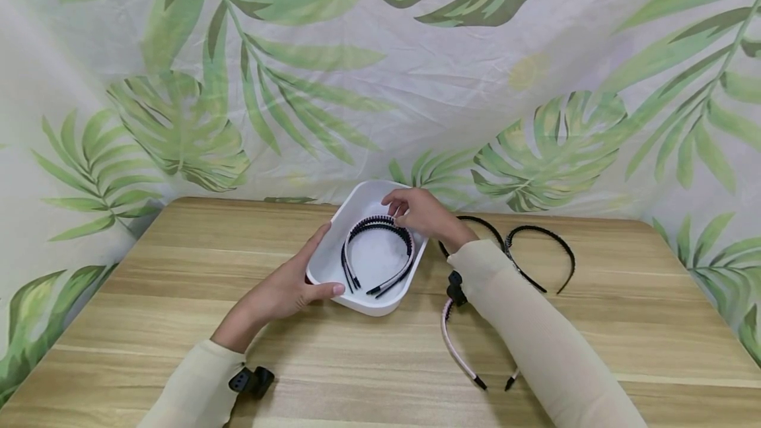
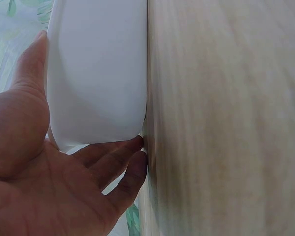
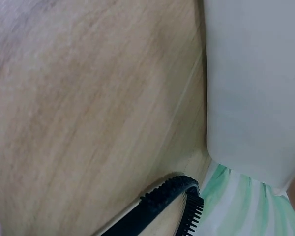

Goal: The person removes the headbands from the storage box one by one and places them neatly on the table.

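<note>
A white plastic bin (image 1: 383, 302) stands on the table, holding several headbands (image 1: 380, 222), black ones and a pale pink one, in a loose stack. My left hand (image 1: 291, 286) grips the bin's left side, thumb over the rim; in the left wrist view its fingers lie along the outer wall, near the tabletop. Over the bin's far right side is my right hand (image 1: 419, 210), its fingers loosely bent and parted at the tops of the headbands. Thumb contact with the uppermost headband is too small to tell. The right wrist view mostly misses this hand.
Right of the bin lie black headbands (image 1: 553, 233), partly behind my right forearm. Nearer, a pink headband (image 1: 454, 349) with black tips lies partly under that sleeve. Behind the wooden table (image 1: 178, 269) hangs a leaf-print cloth (image 1: 321, 84).
</note>
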`<state>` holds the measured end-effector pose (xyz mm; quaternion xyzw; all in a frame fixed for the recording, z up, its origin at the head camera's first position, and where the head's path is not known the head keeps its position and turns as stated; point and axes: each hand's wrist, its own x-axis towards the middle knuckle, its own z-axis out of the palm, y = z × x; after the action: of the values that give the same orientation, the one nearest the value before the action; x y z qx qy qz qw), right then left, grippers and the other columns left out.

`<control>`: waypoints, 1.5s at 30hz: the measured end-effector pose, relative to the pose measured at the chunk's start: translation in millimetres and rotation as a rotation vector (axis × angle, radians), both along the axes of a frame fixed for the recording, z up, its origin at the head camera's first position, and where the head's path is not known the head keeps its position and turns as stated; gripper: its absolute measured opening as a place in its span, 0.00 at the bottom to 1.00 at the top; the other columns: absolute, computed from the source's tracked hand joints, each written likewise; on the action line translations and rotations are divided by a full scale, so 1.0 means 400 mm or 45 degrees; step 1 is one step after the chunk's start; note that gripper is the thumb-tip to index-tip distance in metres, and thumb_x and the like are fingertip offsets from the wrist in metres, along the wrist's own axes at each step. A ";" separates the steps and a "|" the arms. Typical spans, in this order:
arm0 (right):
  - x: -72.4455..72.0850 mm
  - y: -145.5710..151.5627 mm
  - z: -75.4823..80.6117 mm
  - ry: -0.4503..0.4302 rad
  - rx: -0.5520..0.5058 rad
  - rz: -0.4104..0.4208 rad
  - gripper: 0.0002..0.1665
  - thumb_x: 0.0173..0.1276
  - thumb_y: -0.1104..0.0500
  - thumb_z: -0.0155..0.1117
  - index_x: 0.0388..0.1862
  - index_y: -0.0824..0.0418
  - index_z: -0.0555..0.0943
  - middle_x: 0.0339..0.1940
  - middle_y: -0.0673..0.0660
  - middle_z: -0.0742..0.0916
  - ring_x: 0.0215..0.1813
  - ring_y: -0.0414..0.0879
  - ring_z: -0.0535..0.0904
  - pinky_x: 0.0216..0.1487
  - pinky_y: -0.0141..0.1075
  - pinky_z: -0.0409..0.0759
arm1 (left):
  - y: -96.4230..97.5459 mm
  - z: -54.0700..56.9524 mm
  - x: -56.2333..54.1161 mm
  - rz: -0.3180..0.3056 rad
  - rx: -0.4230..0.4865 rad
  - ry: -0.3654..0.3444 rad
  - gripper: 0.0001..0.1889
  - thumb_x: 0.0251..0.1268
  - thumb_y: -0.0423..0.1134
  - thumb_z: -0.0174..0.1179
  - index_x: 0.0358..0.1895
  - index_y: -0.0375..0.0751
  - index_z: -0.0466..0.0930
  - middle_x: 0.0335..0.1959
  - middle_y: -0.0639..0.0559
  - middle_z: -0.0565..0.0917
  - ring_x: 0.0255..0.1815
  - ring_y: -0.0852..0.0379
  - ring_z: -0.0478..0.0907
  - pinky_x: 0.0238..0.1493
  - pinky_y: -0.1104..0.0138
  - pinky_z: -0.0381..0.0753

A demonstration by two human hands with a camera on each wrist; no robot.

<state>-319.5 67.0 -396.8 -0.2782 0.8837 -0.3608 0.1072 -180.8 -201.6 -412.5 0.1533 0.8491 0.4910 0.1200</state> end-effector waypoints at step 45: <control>0.013 0.004 0.008 0.046 -0.104 -0.075 0.20 0.67 0.72 0.58 0.52 0.62 0.90 0.45 0.59 0.89 0.49 0.51 0.81 0.51 0.40 0.77 | -0.001 -0.012 -0.005 0.021 0.013 -0.001 0.58 0.67 0.40 0.73 0.88 0.49 0.35 0.86 0.39 0.51 0.74 0.39 0.67 0.73 0.45 0.65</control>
<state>-314.4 68.4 -393.6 -0.2629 0.8778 -0.3945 0.0689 -182.9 -202.1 -417.2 0.1468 0.8477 0.4965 0.1155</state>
